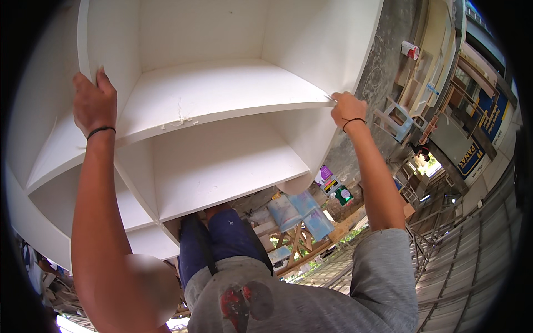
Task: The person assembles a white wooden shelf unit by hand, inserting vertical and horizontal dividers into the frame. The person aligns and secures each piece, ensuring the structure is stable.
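Note:
A large white shelf unit (200, 91), with curved shelf edges and several compartments, fills the upper left and middle. My left hand (95, 102) is closed around the front edge of an upright divider, with the thumb on its inner side. My right hand (348, 109) is closed on the unit's right side panel, where the long middle shelf meets it; its fingertips are partly hidden. Both arms are stretched out and spread apart. Pale shavings or loose strips (182, 117) cling to the front edge of the middle shelf.
Right of the unit lies a grey concrete floor (383, 61) with a red-and-white can (410, 50) and a light blue plastic stool (395, 121). Below the unit's right corner are pale blue containers (286, 212) and a green package (343, 195). Dark blue signs (472, 158) stand far right.

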`<control>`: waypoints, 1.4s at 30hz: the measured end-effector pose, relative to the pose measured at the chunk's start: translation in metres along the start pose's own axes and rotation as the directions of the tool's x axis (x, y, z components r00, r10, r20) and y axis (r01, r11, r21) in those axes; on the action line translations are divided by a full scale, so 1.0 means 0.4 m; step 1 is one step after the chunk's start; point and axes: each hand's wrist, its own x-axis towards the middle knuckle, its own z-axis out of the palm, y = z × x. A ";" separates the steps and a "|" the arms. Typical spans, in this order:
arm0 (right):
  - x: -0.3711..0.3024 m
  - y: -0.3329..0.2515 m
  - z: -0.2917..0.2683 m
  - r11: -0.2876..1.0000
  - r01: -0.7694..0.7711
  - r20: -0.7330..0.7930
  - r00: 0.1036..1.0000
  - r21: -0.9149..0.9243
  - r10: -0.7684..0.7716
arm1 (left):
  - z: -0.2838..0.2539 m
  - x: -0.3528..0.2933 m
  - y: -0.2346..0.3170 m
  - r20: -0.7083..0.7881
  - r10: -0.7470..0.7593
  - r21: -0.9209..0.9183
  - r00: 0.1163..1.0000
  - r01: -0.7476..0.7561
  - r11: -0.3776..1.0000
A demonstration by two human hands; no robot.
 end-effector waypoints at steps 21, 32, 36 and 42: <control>-0.046 -0.076 -0.014 0.892 0.139 -0.012 0.989 0.430 -0.149 | -0.005 0.000 0.013 0.017 -0.027 0.005 0.999 0.027 1.000; -0.037 0.058 0.060 0.991 -0.008 -0.226 0.974 -0.136 -0.024 | 0.003 0.002 -0.005 0.006 -0.029 -0.002 1.000 0.029 1.000; -0.037 0.047 0.100 0.998 0.009 -0.345 0.938 -0.065 -0.031 | -0.007 0.001 0.000 -0.010 -0.003 0.022 1.000 0.003 1.000; -0.047 0.041 0.059 0.575 -0.097 0.167 0.983 0.812 -0.071 | 0.006 0.003 -0.008 -0.018 0.004 0.011 1.000 -0.004 1.000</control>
